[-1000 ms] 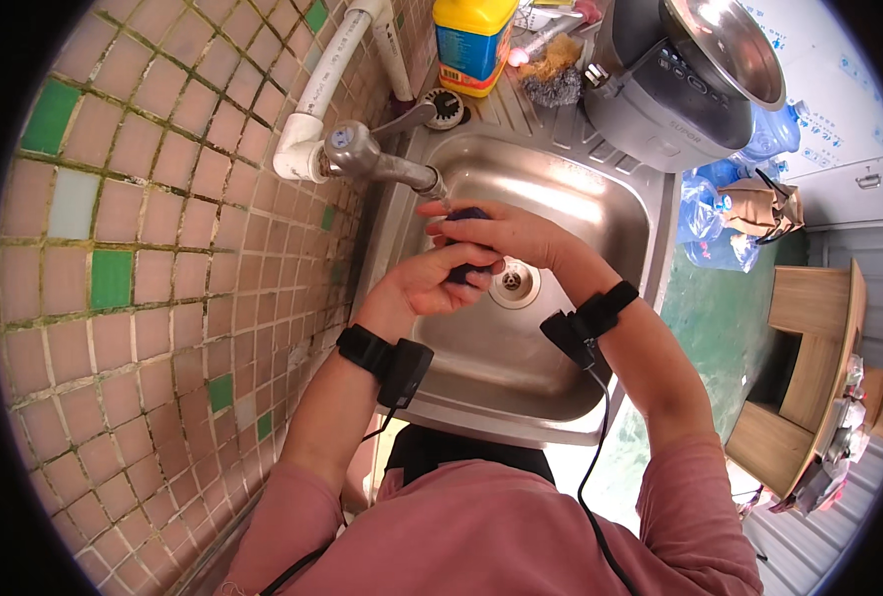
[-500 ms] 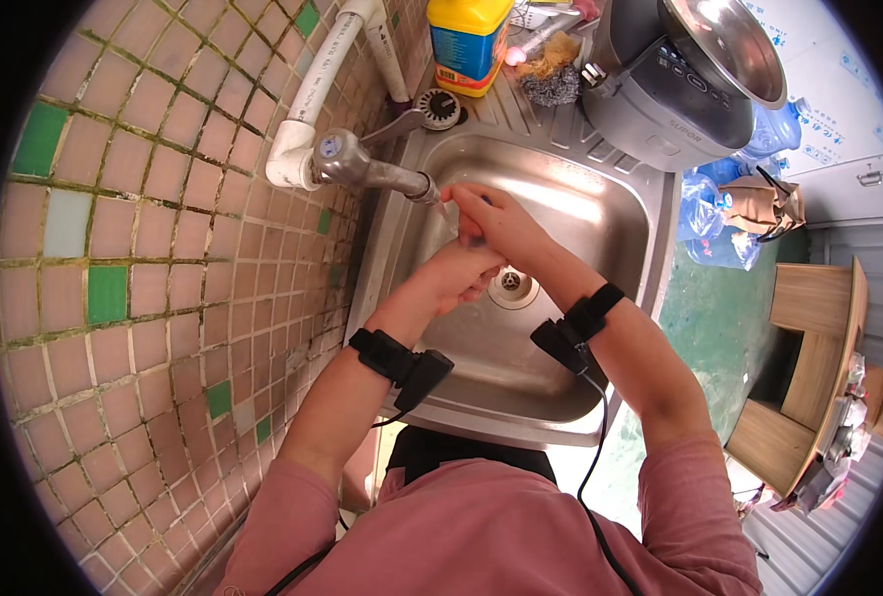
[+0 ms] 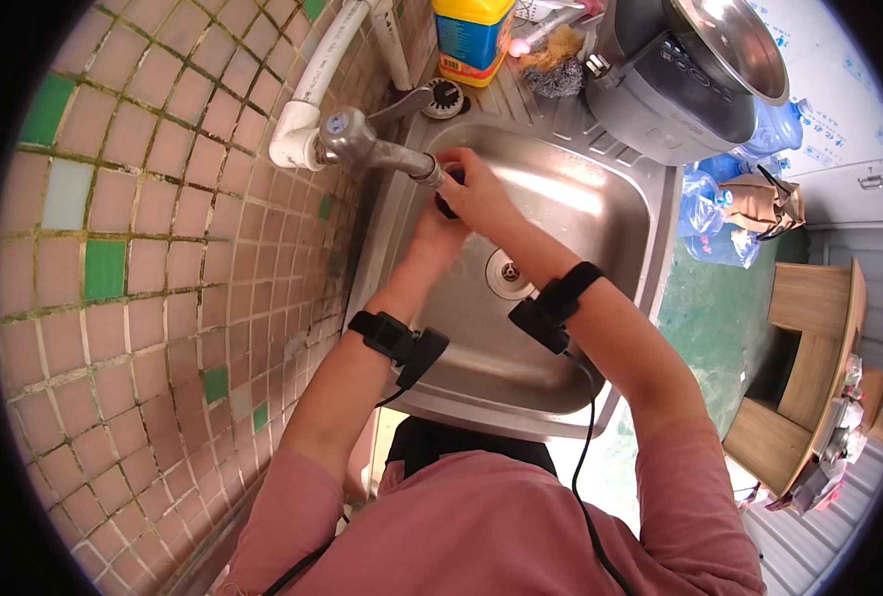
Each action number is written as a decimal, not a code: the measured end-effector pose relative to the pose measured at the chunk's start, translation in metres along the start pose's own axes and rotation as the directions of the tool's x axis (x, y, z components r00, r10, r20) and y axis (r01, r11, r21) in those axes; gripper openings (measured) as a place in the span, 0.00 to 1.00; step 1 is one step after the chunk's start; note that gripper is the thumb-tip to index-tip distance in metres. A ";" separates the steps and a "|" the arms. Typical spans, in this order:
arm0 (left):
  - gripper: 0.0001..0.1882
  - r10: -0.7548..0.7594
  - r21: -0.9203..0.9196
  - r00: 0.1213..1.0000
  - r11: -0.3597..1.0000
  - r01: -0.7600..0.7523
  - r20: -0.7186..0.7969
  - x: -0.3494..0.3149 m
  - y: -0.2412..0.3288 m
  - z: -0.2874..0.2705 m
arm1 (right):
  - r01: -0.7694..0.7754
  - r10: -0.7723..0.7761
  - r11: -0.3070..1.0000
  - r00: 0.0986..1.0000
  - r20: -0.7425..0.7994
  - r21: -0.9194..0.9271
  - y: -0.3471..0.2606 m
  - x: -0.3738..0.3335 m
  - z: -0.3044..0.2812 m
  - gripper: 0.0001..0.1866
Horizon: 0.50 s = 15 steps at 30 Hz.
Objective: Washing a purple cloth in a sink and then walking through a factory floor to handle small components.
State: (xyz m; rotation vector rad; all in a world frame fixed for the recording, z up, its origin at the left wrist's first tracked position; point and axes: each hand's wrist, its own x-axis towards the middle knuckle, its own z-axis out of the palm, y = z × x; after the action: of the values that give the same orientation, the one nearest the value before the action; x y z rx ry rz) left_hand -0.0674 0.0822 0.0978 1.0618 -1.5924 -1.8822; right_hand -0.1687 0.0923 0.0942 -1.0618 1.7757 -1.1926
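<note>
Two hands bring a dark object right up to the faucet

From my remote seat, the nearest things are the black straps on the forearms. A cable (image 3: 592, 412) trails from the right one across the sink's (image 3: 501, 425) front rim, on the body side of the faucet (image 3: 357, 144).

The dark object (image 3: 446, 209) sits at the faucet's outlet end, between the hands. I see the right hand (image 3: 474, 196) with fingers bent closely around it. The left hand (image 3: 441, 228) is underneath, mostly covered; I cannot tell how far its fingers are curled or whether they grip. Nor can I make out running water.

I judge the step in hand to be handling the object at the outlet. To me, the next move calls for a secure hold and small wrist turns that keep the knuckles off the metal.

Room is tight left of the faucet, where the tile wall (image 3: 173, 298) rises. The basin opens out to its right and toward the body, around the drain (image 3: 509, 274). Beyond the faucet, on the sink's far ledge, a yellow-topped bottle (image 3: 469, 50) and, farther right, a dark grey appliance (image 3: 650, 109) limit reach.
</note>
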 end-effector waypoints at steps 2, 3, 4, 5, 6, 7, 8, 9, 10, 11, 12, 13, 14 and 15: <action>0.25 -0.098 -0.029 0.995 0.995 0.098 -0.007 -0.013 0.022 -0.007 | 0.062 -0.062 0.995 0.998 0.000 -0.082 0.003 -0.001 -0.016 0.29; 0.28 -0.194 -0.055 0.981 0.980 0.193 -0.007 -0.018 0.030 -0.010 | -0.078 0.077 0.997 0.989 0.128 0.006 0.001 -0.002 -0.031 0.32; 0.28 -0.197 -0.058 0.980 0.979 0.196 -0.021 -0.022 0.033 -0.016 | -0.225 0.196 0.971 0.941 0.274 0.079 -0.010 -0.004 -0.040 0.36; 0.26 -0.263 -0.204 0.965 0.944 0.259 0.009 -0.024 0.036 -0.018 | -0.327 0.296 0.944 0.896 0.329 0.041 -0.037 -0.012 -0.054 0.33; 0.25 -0.323 -0.344 0.945 0.883 0.319 0.049 -0.026 0.040 -0.020 | -0.327 0.297 0.944 0.896 0.330 0.039 -0.031 -0.014 -0.054 0.33; 0.25 -0.323 -0.344 0.945 0.882 0.322 0.056 -0.027 0.045 -0.019 | -0.137 0.132 0.990 0.966 0.221 0.010 -0.028 -0.018 -0.055 0.31; 0.24 -0.367 -0.516 0.922 0.769 0.377 0.125 -0.028 0.050 -0.018 | 0.053 -0.048 0.998 0.992 0.115 -0.041 -0.025 -0.021 -0.056 0.30; 0.23 -0.397 -0.660 0.895 0.620 0.425 0.203 -0.027 0.052 -0.016 | 0.147 -0.145 0.989 0.988 0.043 -0.035 -0.023 -0.027 -0.055 0.26; 0.23 -0.400 -0.660 0.895 0.621 0.424 0.198 -0.025 0.048 -0.020 | 0.146 -0.145 0.989 0.988 0.046 -0.031 -0.030 -0.034 -0.045 0.26; 0.23 -0.360 -0.729 0.892 0.527 0.437 0.274 -0.018 0.038 -0.023 | 0.322 -0.327 0.937 0.945 -0.011 -0.132 -0.037 -0.041 -0.035 0.24; 0.23 -0.309 -0.783 0.887 0.426 0.452 0.344 -0.008 0.024 -0.029 | 0.477 -0.501 0.846 0.864 -0.049 -0.239 -0.042 -0.046 -0.025 0.21; 0.24 -0.286 -0.806 0.887 0.381 0.453 0.363 0.003 -0.005 -0.052 | 0.488 -0.510 0.843 0.859 -0.045 -0.228 -0.049 -0.050 -0.013 0.21; 0.24 -0.288 -0.800 0.881 0.378 0.465 0.376 0.003 -0.008 -0.048 | 0.474 -0.499 0.849 0.865 -0.056 -0.235 -0.044 -0.052 -0.006 0.20; 0.22 -0.042 -0.811 0.919 0.455 0.367 0.392 -0.001 -0.012 -0.044 | 0.461 -0.489 0.854 0.870 -0.067 -0.241 -0.039 -0.053 0.001 0.19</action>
State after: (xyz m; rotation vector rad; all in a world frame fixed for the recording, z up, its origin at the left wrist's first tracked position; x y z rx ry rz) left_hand -0.0305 0.0586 0.0854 0.4694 -0.3522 -2.6555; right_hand -0.1380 0.1320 0.1375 -1.6637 1.8275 -1.4009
